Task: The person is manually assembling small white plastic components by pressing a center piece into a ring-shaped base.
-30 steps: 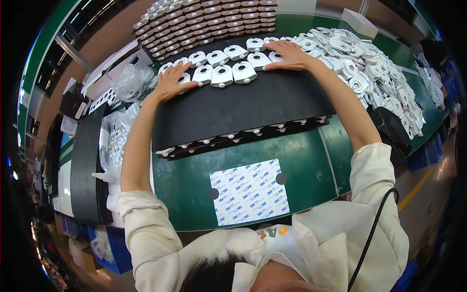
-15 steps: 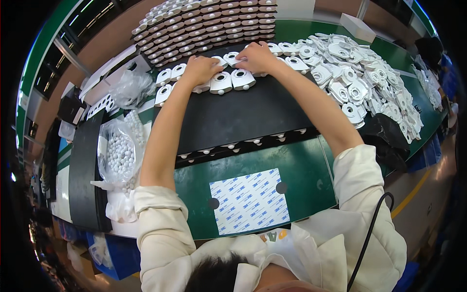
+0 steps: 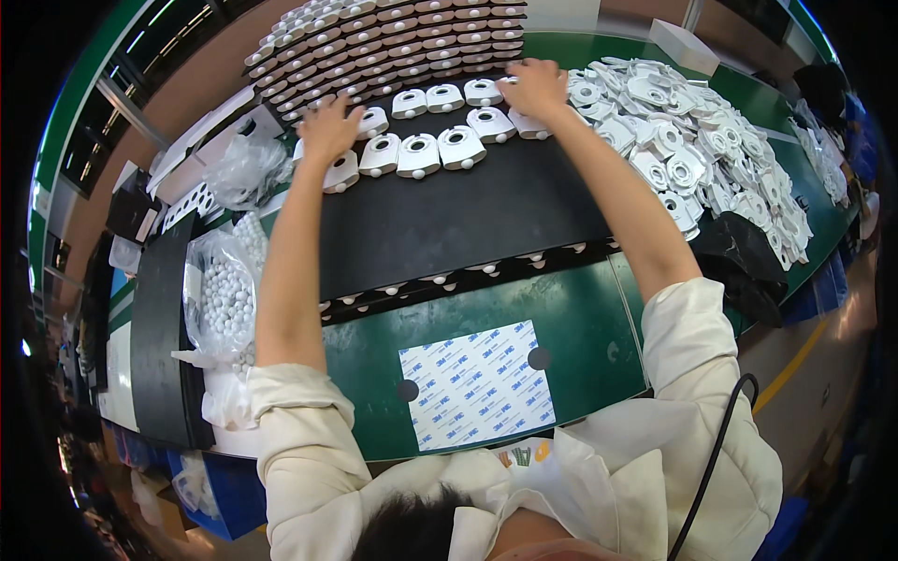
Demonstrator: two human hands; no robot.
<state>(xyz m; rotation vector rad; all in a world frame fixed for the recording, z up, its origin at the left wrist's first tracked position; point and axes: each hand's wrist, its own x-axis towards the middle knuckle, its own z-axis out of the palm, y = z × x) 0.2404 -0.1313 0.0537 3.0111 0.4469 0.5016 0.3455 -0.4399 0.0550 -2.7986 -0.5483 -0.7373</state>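
White rounded parts (image 3: 418,155), each with a dark round hole and a white ball at its edge, lie in two rows on a black board (image 3: 458,210). Over the left end of these rows is my left hand (image 3: 329,131), fingers spread and nothing seen in them. My right hand (image 3: 538,91) reaches to the right end, its fingers apart beside the parts there. Both hands hide some of the parts beneath them. Under the top board, more white balls (image 3: 440,280) show along the front edge of a lower layer.
Behind stand stacked black boards of similar parts (image 3: 393,51). A heap of loose white parts (image 3: 692,140) lies right, near a black bag (image 3: 739,262). Left is a clear bag of white balls (image 3: 224,290). A printed white sheet (image 3: 477,388) lies in front on the green table (image 3: 589,309).
My hands have moved apart, the left one outward to the left and the right one to the right and slightly farther away. Parts they covered in the middle now show.
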